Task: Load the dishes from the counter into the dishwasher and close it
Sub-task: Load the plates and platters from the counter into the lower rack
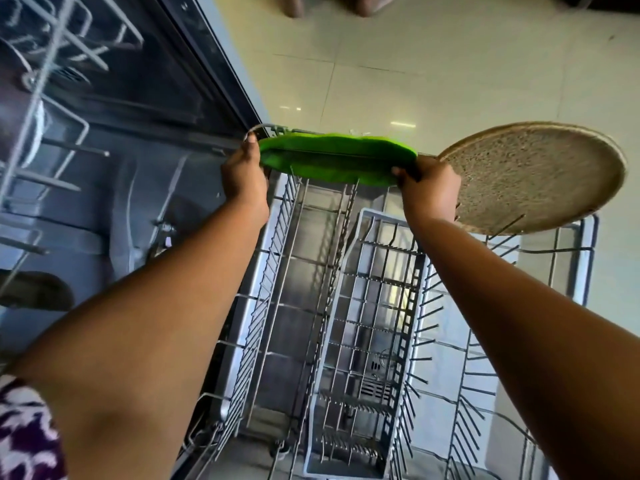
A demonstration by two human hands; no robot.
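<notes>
A green leaf-shaped plate (337, 157) hangs over the far end of the pulled-out lower dishwasher rack (277, 271). My left hand (244, 180) grips its left end. My right hand (429, 190) pinches its right end. A round speckled beige plate (533, 178) stands tilted at the rack's far right corner, just right of my right hand; whether that hand also touches it cannot be told. The fingertips of both hands are hidden behind the plate.
A grey cutlery basket (367, 341) sits in the rack's middle, with rows of wire tines on either side. The dishwasher's tub (121, 168) opens at left, its upper rack (52, 36) above. Beige floor tiles (398, 64) lie beyond the rack.
</notes>
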